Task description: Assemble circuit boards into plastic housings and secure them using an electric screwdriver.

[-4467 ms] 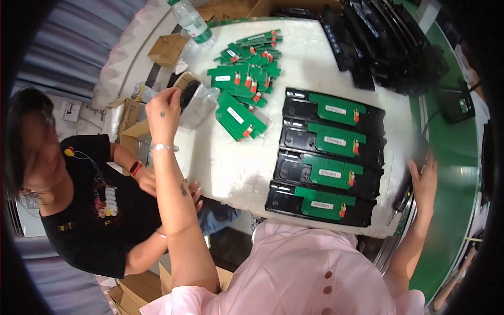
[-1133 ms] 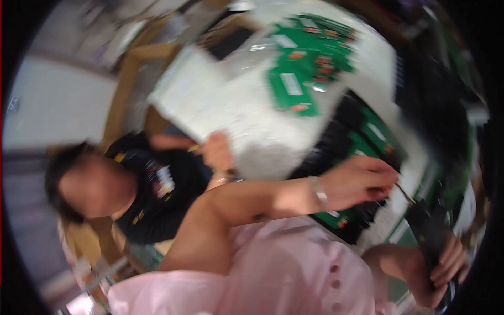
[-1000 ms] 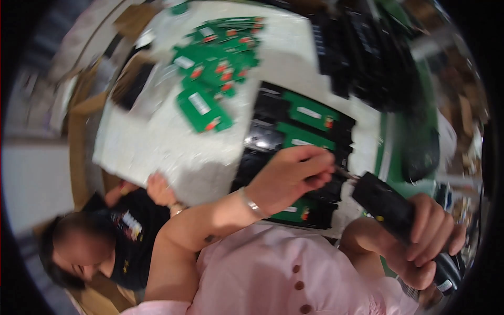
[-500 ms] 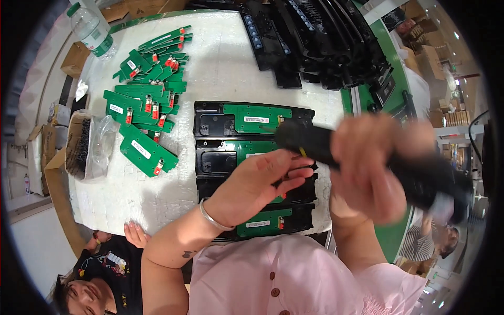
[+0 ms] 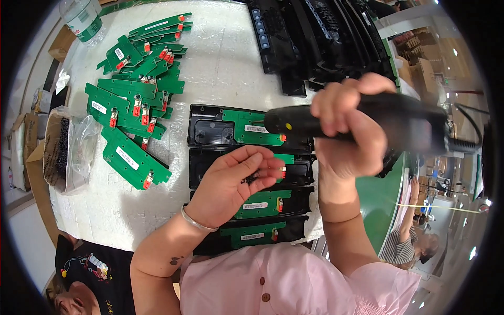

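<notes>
My right hand (image 5: pixel 352 131) is wrapped round a black electric screwdriver (image 5: pixel 294 119), held sideways with its tip pointing left. The tip is over the farthest green circuit board (image 5: pixel 244 135), which lies in a black plastic housing (image 5: pixel 207 132); I cannot tell whether it touches. Just nearer, my left hand (image 5: pixel 223 184) is cupped with curled fingers around several small black screws (image 5: pixel 251 178). Below it is a second housing (image 5: pixel 197 168) with its board partly hidden. Two more boards, one a green board (image 5: pixel 262 205) and the other a green board (image 5: pixel 252 237), lie in housings toward me.
Loose green circuit boards (image 5: pixel 126 157) with red-and-white connectors are piled at left. Beside them stands a box of small black parts (image 5: pixel 64 149) with a plastic bag. A bottle (image 5: pixel 84 23) is at far left, black housings (image 5: pixel 325 42) at far right. Another person (image 5: pixel 86 268) is at lower left.
The screwdriver and right hand have moved left, with the tip now over the farthest board. My left hand has drawn back toward me and turned, showing the screws. The view has shifted slightly.
</notes>
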Tool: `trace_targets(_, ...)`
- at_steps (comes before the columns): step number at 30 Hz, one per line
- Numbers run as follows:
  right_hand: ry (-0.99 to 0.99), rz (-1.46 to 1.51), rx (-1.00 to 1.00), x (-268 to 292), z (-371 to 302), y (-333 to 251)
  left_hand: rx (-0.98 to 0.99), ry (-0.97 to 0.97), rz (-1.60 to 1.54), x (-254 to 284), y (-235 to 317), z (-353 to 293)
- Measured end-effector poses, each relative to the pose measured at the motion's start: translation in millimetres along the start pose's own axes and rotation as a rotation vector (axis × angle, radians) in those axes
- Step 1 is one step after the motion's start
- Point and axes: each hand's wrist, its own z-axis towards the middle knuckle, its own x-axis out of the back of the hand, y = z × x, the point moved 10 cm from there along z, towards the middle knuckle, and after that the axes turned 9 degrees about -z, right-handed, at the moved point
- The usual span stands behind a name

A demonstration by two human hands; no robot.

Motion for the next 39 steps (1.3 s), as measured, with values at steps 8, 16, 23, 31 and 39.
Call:
trace_targets(8,-0.199,0.140,0.072,-15.3,-14.9,-54.3,-0.137,0.053,-0.186,4.3,15.2,-0.4)
trace_targets(16,-0.202,0.147,0.076,-17.1,-22.3,-67.1,-0.170,0.063,-0.173,16.3,9.5,-2.5)
trace_targets(23,-0.168,0.066,0.117,-22.5,-23.6,-73.0,-0.155,0.003,-0.177,4.6,10.2,-4.1)
trace_targets(31,-0.225,-0.034,0.170,-33.9,-33.1,-82.0,-0.126,-0.005,-0.233,1.5,5.5,-7.0)
trace_targets(39,-0.201,-0.019,0.186,-36.5,-34.2,-84.1,-0.171,0.052,-0.134,6.5,13.7,-8.3)
